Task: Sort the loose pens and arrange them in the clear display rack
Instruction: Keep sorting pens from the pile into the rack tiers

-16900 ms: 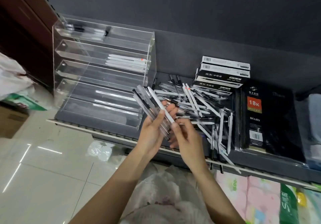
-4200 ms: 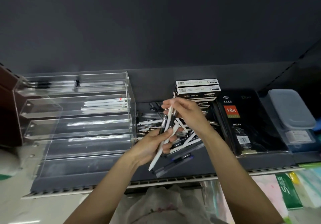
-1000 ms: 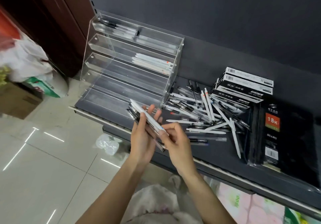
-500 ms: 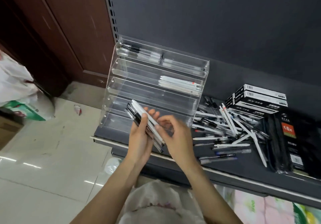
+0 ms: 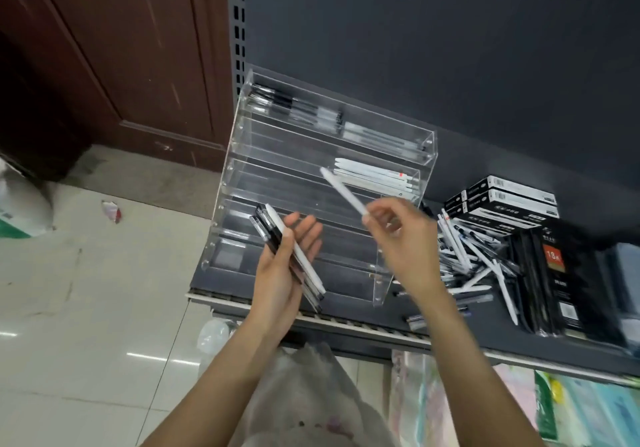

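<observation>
The single white plastic pen (image 5: 343, 190) was pinched at its lower end between the thumb and fingertips of the right hand (image 5: 401, 235). The pen was raised in front of the clear acrylic tiered display rack (image 5: 239, 169), tilted, with its free end pointing up and to the left toward the rack's middle tiers.

The left hand (image 5: 282, 270) held a bundle of black and white pens (image 5: 289, 256) across its palm. The thumb pressed the bundle from the left side, and the fingers were extended behind it. The bundle lay in front of the rack's lower tiers.

The rack stood at the left end of the dark grey shelf (image 5: 485, 325). Its top tier contained a row of black and clear pens (image 5: 294, 108). A lower tier contained a small group of white pens (image 5: 374, 174) at its right side.

A loose pile of mixed pens (image 5: 474, 259) lay on the shelf just to the right of the rack. Stacked black and white pen boxes (image 5: 502, 204) stood behind the pile. A black wrapped diary (image 5: 561, 273) lay to the right of the pile.
</observation>
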Available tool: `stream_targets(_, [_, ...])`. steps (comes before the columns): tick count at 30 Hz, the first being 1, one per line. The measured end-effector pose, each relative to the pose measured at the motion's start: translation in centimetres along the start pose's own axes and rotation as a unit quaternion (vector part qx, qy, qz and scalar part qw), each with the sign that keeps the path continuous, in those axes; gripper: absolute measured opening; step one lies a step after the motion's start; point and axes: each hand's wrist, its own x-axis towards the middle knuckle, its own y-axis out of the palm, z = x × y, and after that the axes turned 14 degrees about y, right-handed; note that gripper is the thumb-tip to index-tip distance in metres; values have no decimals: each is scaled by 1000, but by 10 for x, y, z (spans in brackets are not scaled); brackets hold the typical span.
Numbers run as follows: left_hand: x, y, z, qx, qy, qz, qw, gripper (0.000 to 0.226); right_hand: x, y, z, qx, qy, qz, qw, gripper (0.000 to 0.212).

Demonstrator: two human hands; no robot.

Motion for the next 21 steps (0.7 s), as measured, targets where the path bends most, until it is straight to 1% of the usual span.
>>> stream_targets(2, [5, -3, 0, -9, -6, -9, 1000, 25, 30, -21, -4, -84, -22, -64, 994, 7])
stream_targets(4, [10, -5, 1, -15, -10, -22, 1000, 24, 57, -30, -5, -201, -50, -83, 975, 6])
stream_targets(6, [14, -4, 3, -15, -12, -45, 999, 24, 79, -26, -7, -300, -68, -61, 950, 4])
stream_targets(7, [17, -3, 5, -16, -12, -55, 998, 24, 88, -23, -8, -330, -70, -41, 941, 7])
stream_targets(9, [21, 1, 9, -20, -9, -71, 997, 23, 101, -16, -11, -354, -68, 7, 933, 12])
stream_targets(11, [25, 6, 12, -26, -8, -79, 996, 22, 108, -13, -16, -357, -66, 46, 931, 16])
stream_targets(14, [30, 14, 15, -33, -11, -89, 995, 22, 112, -13, -21, -360, -75, 78, 927, 18])
stream_targets(16, [32, 20, 15, -37, -13, -95, 995, 21, 111, -18, -20, -353, -74, 80, 929, 17])
stream_targets(17, [33, 23, 16, -41, -13, -98, 994, 20, 108, -23, -17, -334, -75, 66, 937, 17])
stream_targets(18, [34, 27, 16, -46, -14, -99, 994, 20, 101, -27, -12, -287, -76, 47, 954, 16])
stream_targets(19, [35, 31, 16, -53, -14, -96, 994, 19, 91, -29, -5, -214, -75, 35, 973, 15])
stream_targets(20, [36, 35, 17, -59, -14, -87, 994, 19, 78, -30, 3, -138, -68, 44, 987, 14])
stream_targets(21, [37, 39, 17, -64, -13, -74, 995, 19, 63, -27, 10, -82, -57, 74, 992, 15])
